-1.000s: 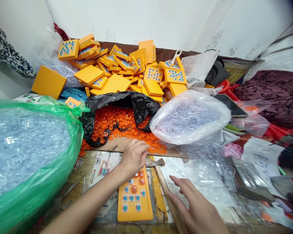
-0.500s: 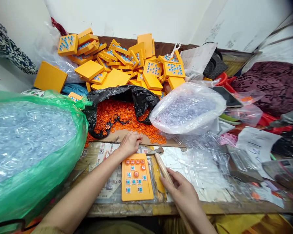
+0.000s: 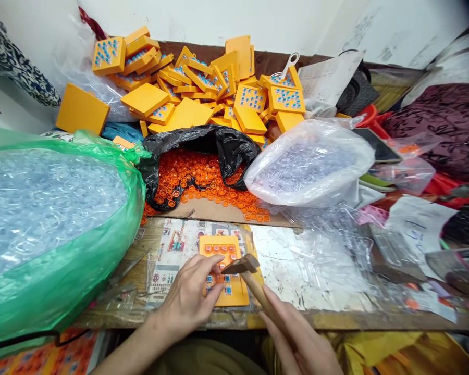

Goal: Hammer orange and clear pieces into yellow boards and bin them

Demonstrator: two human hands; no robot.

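Observation:
A yellow panel [image 3: 234, 298] lies on the bench edge, with orange caps along its top and blue-and-white switches lower down. My left hand [image 3: 191, 294] is over the panel's left side, thumb and forefinger apart, the fingertips around an orange cap and the switches. No object shows clearly between them. My right hand [image 3: 297, 333] is closed around the wooden handle of a hammer [image 3: 247, 264]. The hammer's metal head hangs over the panel, close to my left forefinger, and hides part of it.
Orange caps [image 3: 219, 192] spill from a black bag [image 3: 150, 172] onto cardboard. Clear plastic pieces fill a green bag [image 3: 135, 208] on the left and a white bag [image 3: 316, 195] on the right. Yellow panels [image 3: 187, 112] are piled behind. Loose clear pieces [image 3: 332, 250] lie right.
My left hand has come back from beside the loose caps to the panel. The hammer head has moved left and down over the panel, still in my right hand. The view has shifted slightly.

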